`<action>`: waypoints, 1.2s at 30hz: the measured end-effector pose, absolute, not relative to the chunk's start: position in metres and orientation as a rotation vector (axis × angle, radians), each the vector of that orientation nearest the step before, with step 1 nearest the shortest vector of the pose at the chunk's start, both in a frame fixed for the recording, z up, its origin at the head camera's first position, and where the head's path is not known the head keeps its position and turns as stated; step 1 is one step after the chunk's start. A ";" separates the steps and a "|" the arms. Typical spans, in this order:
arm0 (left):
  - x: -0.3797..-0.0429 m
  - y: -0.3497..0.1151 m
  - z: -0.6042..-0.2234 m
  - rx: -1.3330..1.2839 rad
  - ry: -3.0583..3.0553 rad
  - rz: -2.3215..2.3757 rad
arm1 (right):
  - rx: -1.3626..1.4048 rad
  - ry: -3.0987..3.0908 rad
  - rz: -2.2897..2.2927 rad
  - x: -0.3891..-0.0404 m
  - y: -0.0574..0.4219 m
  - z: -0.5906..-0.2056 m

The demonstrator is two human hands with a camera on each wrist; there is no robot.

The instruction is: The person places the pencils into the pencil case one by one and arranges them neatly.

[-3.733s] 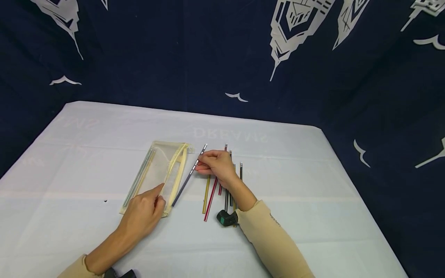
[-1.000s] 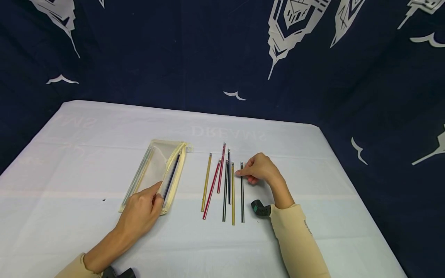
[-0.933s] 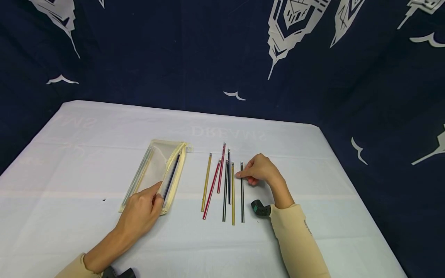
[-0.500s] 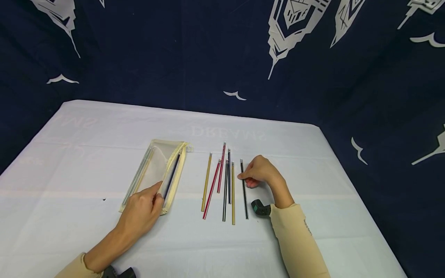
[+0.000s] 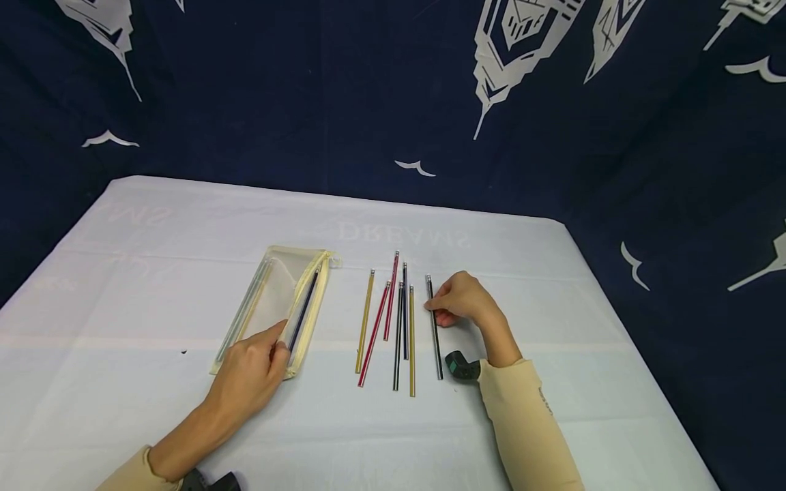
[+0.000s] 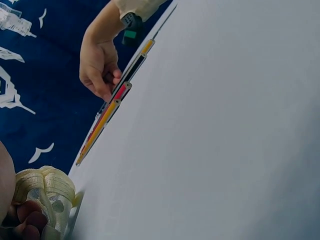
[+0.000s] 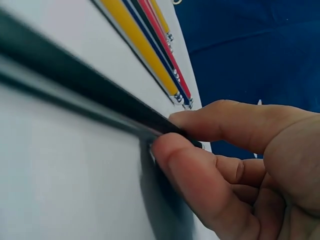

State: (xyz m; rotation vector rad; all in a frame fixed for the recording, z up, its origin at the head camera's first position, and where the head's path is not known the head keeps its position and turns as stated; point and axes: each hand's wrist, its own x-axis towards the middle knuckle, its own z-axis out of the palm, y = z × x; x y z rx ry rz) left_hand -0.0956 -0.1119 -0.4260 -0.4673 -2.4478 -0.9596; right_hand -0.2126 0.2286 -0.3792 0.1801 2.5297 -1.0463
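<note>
In the head view my left hand grips the near end of a cream mesh zip pencil pouch, index finger along the zip edge. The left wrist view shows its fingertips against the bulging pouch. Inside the pouch lie a dark blue pencil beside the zip and other slim pencils along the left side. My right hand pinches a dark pencil near its upper end, between thumb and fingers. In the right wrist view that pencil is lifted slightly, its shadow below.
Between the hands lie several loose pencils: a yellow one, a red one, a yellow one and more dark and red ones. A white cloth covers the table; a dark blue patterned cloth hangs behind.
The blue pencil went from the right hand into the pouch. The right hand then moved right, pinched the rightmost dark pencil and shifted and tilted it. The left hand stayed on the pouch.
</note>
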 end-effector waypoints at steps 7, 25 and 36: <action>-0.095 -0.112 -0.426 -0.462 -2.453 -0.960 | 0.156 2.424 -1.245 -0.214 0.235 -0.379; -0.096 -0.112 -0.426 -0.473 -2.443 -0.961 | 0.115 2.228 -1.721 -0.219 0.230 -0.388; -0.096 -0.112 -0.426 -0.470 -2.453 -0.960 | 0.098 2.098 -1.902 -0.220 0.210 -0.395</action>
